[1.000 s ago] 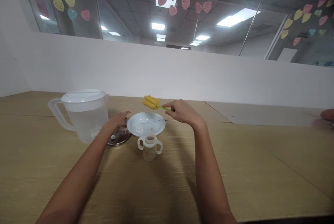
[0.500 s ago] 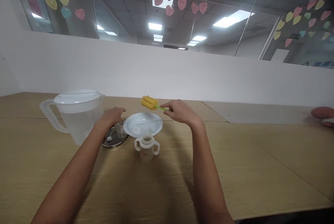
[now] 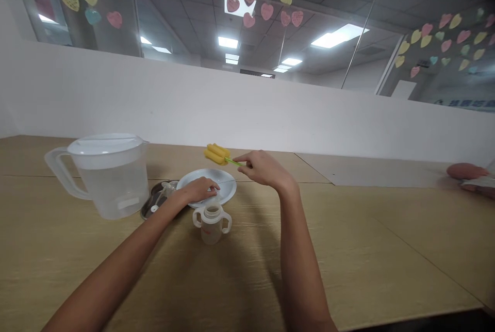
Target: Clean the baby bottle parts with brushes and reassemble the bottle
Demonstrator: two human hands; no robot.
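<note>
My right hand (image 3: 263,167) pinches the thin green handle of a bottle brush (image 3: 217,154) with a yellow sponge head. The head points left, held up behind the white bowl (image 3: 229,187). My left hand (image 3: 200,189) reaches over the bowl with fingers bent and a little apart. Close to its fingertips is a small clear piece (image 3: 215,199), partly hidden; I see no firm grip on it. In front of the bowl a clear baby bottle (image 3: 211,229) with two white side handles stands upright, its mouth uncovered.
At the left stands a large lidded plastic pitcher (image 3: 118,182). Between pitcher and bowl lies a dark round metal lid (image 3: 149,207), with a clear part (image 3: 167,187) on it. A reddish object (image 3: 466,170) sits at the far right, before the white wall (image 3: 247,110).
My left hand has moved right, from above the metal lid to over the bowl. The right hand holds the brush almost as before. The view has shifted slightly.
</note>
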